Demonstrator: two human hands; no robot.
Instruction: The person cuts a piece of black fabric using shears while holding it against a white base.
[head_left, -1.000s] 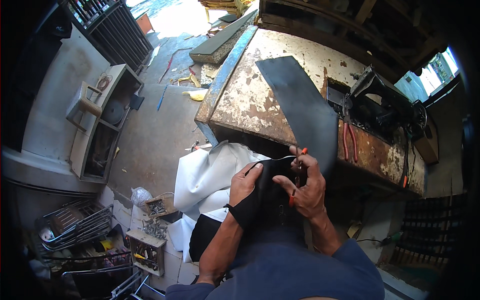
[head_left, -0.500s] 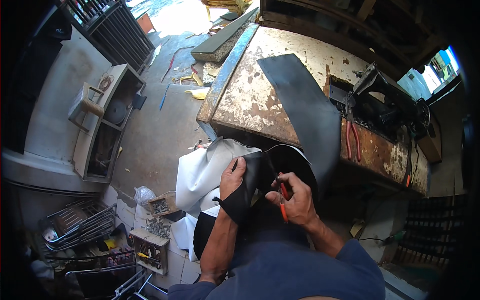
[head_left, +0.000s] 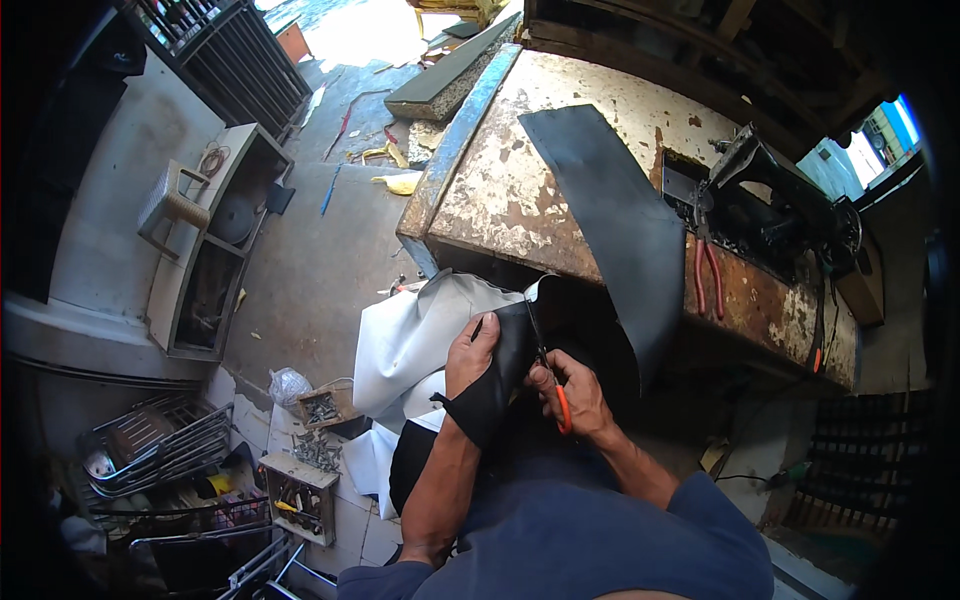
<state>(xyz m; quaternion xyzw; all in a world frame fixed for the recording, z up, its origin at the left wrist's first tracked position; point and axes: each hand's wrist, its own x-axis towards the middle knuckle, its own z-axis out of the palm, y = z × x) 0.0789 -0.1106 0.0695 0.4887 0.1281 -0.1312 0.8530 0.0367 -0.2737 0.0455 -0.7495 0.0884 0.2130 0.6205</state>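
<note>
While left fingers [head_left: 487, 331] pinch black sheet [head_left: 513, 335], right fingers [head_left: 572, 368], gripping orange-handled scissors [head_left: 563, 410], shift nearer them, bringing blades [head_left: 535, 325] alongside sheet.

R hand [head_left: 582, 398] w/ orange-handled scissors [head_left: 564, 410] now closer to L hand [head_left: 469, 358] than in prev. pics.

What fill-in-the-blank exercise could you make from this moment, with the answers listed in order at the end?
1. The left hand holds black material while the right hand holds orange-handled ____.
2. Pliers with ____ handles lie beside the sewing machine.
3. In the picture, white material lies to the ____ of the pliers.

Missing words: scissors; red; left.
</note>
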